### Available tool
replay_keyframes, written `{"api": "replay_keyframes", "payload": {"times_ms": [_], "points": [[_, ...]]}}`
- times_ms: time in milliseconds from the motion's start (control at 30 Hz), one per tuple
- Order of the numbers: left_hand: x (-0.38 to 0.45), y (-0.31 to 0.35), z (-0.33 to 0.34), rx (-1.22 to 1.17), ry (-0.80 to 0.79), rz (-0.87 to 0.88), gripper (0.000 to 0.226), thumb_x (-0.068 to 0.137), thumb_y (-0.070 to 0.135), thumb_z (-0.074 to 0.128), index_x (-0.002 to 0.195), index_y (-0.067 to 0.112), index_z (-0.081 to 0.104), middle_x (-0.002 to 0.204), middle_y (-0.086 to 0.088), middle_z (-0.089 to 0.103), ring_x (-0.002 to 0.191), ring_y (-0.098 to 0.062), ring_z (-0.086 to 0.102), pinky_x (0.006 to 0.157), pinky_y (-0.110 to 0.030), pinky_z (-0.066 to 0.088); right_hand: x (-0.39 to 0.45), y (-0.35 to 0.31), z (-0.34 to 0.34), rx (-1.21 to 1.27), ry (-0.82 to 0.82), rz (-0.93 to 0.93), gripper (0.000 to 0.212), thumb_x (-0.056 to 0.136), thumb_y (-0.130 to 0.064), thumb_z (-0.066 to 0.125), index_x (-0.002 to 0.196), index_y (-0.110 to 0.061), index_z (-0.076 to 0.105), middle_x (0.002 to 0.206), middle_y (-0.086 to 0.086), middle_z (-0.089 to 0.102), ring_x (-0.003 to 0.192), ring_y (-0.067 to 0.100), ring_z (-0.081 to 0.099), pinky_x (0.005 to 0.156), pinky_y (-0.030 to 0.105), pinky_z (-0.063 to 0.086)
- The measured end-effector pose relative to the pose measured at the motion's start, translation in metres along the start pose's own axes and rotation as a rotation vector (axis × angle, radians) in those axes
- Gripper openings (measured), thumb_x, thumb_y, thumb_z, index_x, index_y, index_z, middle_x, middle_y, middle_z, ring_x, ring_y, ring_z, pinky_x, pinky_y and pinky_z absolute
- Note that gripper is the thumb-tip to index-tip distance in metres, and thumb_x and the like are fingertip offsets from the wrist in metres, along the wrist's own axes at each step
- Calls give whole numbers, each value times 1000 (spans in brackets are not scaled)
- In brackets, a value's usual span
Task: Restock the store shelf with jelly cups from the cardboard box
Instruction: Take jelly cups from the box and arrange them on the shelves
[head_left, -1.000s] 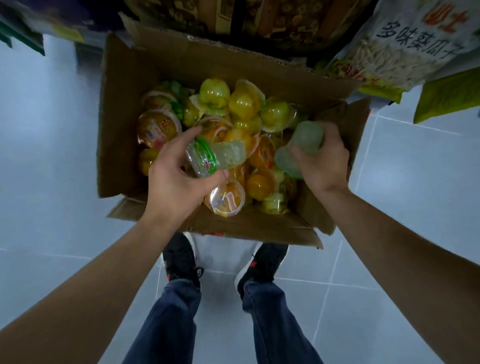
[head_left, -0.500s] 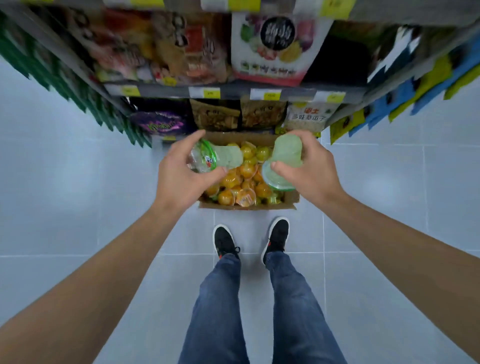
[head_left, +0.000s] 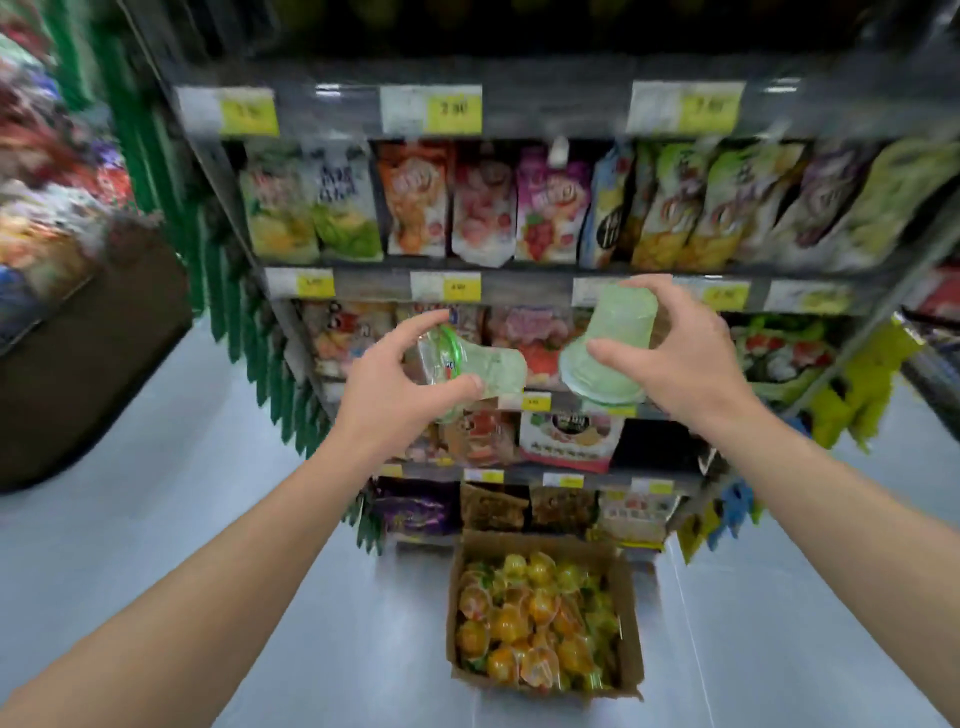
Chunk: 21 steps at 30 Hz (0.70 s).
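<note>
Left hand (head_left: 384, 395) grips a pale green jelly cup (head_left: 480, 371) lying on its side, thumb under, fingers curled over the lid end. Right hand (head_left: 680, 358) grips a second green jelly cup (head_left: 610, 345), upside down, wide rim at the bottom, thumb on the near side, fingers over the base. Both cups are held up in front of the store shelf (head_left: 519, 286), at the level of the middle rows of snack pouches (head_left: 483, 202); the view is blurred. Cardboard box (head_left: 631, 597) sits open on the floor (head_left: 234, 493) just in front of the bottom shelf, flaps up, filled with a loose pile of orange and yellow-green jelly cups (head_left: 530, 623). Yellow price tags (head_left: 452, 109) run along the shelf edges.
</note>
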<state>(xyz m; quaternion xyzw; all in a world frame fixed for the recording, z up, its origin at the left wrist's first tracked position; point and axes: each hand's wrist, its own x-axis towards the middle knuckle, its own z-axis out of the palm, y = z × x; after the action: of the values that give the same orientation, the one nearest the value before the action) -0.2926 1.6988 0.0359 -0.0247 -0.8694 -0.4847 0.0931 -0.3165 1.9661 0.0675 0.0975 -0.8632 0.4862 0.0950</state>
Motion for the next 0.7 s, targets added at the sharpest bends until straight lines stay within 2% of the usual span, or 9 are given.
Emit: {"api": "replay_keyframes", "payload": {"times_ms": [67, 200, 300, 367, 433, 500, 533, 600, 700], "points": [[11, 24, -18, 2, 31, 62, 71, 73, 46, 83, 137, 44, 52, 141, 23, 49, 130, 4, 39, 105, -27, 35, 12, -25, -13, -20, 42, -82, 43, 78, -29, 81, 111, -34, 54, 101, -20, 60, 90, -8, 59, 67, 9, 47], [36, 77, -52, 33, 77, 191, 71, 72, 44, 83, 136, 45, 53, 141, 24, 50, 128, 6, 41, 102, -21, 35, 38, -73, -39, -38, 113, -219, 46, 75, -29, 84, 107, -38, 52, 96, -21, 61, 84, -12, 58, 68, 7, 45], [52, 118, -74, 63, 120, 296, 69, 70, 39, 86, 132, 46, 56, 124, 28, 57, 104, 13, 55, 83, -2, 36, 60, -103, -59, -6, 156, -300, 47, 72, -30, 85, 110, -31, 58, 95, -16, 66, 85, -2, 64, 72, 18, 52], [62, 145, -88, 47, 160, 353, 70, 67, 38, 87, 130, 47, 57, 116, 31, 57, 92, 1, 61, 73, -3, 42, 75, -124, -75, 39, 177, -364, 44, 72, -28, 85, 108, -32, 60, 95, -14, 68, 85, 0, 65, 70, 19, 53], [74, 170, -100, 42, 197, 420, 74, 62, 48, 84, 130, 50, 56, 120, 27, 60, 91, -5, 64, 77, -11, 49, 92, -142, -92, 64, 210, -434, 45, 73, -28, 84, 110, -33, 60, 96, -15, 68, 86, 0, 65, 70, 17, 52], [86, 194, -110, 56, 258, 496, 76, 60, 53, 79, 131, 52, 55, 123, 21, 62, 96, -5, 64, 86, -24, 53, 107, -158, -106, 107, 242, -479, 47, 74, -30, 84, 114, -31, 60, 98, -13, 68, 87, 4, 66, 71, 20, 53], [92, 206, -116, 63, 293, 533, 76, 60, 54, 78, 132, 51, 54, 124, 20, 62, 95, -3, 63, 86, -25, 53, 114, -166, -114, 131, 255, -498, 47, 75, -29, 83, 115, -29, 60, 99, -12, 68, 87, 4, 66, 69, 20, 53], [109, 231, -131, 109, 381, 603, 75, 62, 54, 75, 134, 47, 55, 126, 21, 60, 97, -1, 61, 87, -22, 50, 134, -174, -127, 207, 266, -536, 43, 78, -25, 81, 115, -26, 59, 98, -10, 68, 86, 3, 67, 66, 16, 52], [135, 266, -147, 221, 513, 682, 71, 68, 45, 76, 136, 38, 56, 128, 25, 54, 116, 10, 52, 96, -13, 42, 159, -191, -140, 338, 280, -585, 37, 81, -19, 79, 108, -31, 57, 99, -7, 67, 84, 1, 66, 65, 15, 51]]}}
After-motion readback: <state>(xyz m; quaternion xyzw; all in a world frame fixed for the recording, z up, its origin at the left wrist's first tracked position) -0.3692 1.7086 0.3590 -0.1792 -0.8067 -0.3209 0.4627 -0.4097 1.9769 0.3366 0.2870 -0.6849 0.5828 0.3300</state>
